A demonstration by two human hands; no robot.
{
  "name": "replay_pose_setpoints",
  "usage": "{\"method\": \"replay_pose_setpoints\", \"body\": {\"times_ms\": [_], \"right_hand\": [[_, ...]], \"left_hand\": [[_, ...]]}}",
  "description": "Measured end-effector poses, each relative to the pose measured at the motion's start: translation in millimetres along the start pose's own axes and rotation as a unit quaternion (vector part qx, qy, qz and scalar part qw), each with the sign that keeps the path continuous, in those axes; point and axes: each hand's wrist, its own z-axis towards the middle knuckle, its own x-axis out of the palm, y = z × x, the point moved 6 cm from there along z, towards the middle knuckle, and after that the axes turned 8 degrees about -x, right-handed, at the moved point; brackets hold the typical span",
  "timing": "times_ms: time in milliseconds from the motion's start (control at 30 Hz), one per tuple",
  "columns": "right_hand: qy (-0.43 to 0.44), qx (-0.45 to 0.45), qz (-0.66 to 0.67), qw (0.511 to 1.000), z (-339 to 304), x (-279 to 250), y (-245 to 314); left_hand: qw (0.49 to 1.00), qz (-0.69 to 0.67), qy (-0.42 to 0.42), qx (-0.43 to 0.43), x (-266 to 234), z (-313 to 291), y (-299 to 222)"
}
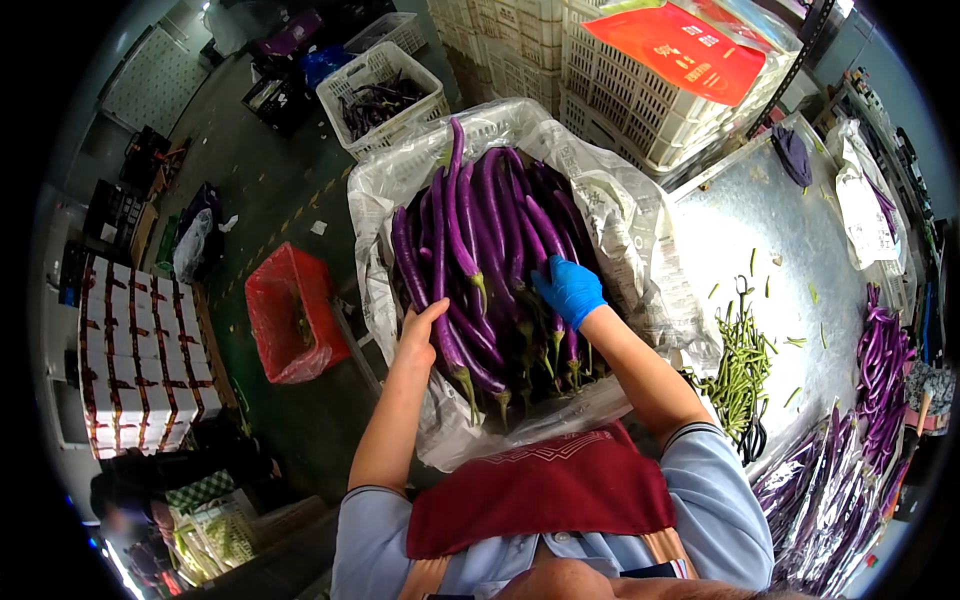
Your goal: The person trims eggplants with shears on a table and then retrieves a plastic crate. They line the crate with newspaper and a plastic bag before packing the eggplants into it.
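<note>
Long purple eggplants fill a crate lined with clear plastic and printed paper, mostly lying lengthwise with green stems toward me. On the left side of the pile, my bare left hand is closed at an eggplant, its thumb on top and the other fingers largely hidden. My right hand, in a blue glove, grips another eggplant on the right side, thumb and forefinger around it. The liner spreads over the crate's edges.
A white crate with more eggplants stands beyond, near stacked crates. To the left is a red bin lined with plastic. Green beans, scissors and bagged eggplants lie on the metal table at right.
</note>
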Motion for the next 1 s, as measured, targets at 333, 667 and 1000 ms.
{"method": "replay_pose_setpoints", "body": {"times_ms": [333, 667, 1000], "right_hand": [[-0.057, 0.117, 0.611, 0.781, -20, 9, -27], [0.115, 0.101, 0.665, 0.731, -119, -29, 22], [0.087, 0.080, 0.668, 0.735, -109, -12, -7]], "left_hand": [[0.741, 0.487, -0.220, 0.406, 41, -56, -48], [0.678, 0.668, -0.197, 0.237, 89, 3, -48], [0.950, 0.311, 0.019, -0.001, 55, -42, -2]]}}
